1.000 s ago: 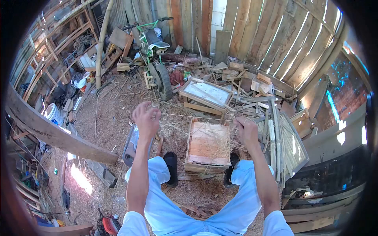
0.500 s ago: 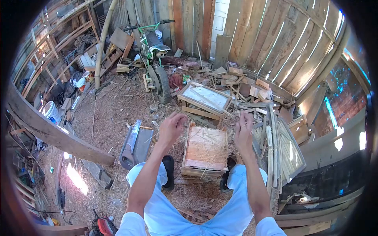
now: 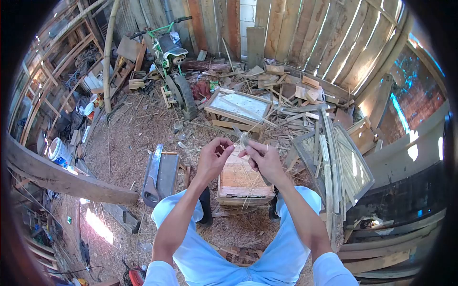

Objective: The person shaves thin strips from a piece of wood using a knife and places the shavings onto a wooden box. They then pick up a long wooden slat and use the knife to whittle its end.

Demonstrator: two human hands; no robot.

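Note:
My left hand [image 3: 213, 157] is raised over the wooden box, thumb and fingers pinched together; what they hold, if anything, is too fine to make out. Close beside it, my right hand [image 3: 265, 161] is closed around a narrow greyish blade-like tool [image 3: 244, 138]. Its tip points up and away, and a dark end shows below the hand. Thin pale straw-like strands [image 3: 234, 153] cross the space around both hands. Beneath them, the plank-topped wooden box [image 3: 244, 180] stands between my feet, its far part hidden by my hands.
A handsaw [image 3: 153, 178] lies on a dark panel [image 3: 168, 174] at left. Ahead are a white-topped wooden frame [image 3: 238, 106], a small motorbike [image 3: 179, 90] and heaped wood scraps [image 3: 298, 90]. Long slats and a screen frame [image 3: 350, 164] lean at right. A curved beam [image 3: 71, 169] crosses the left.
My hands have come together from either side of the box to above it. The greyish tool now shows in my right hand. The view has shifted slightly.

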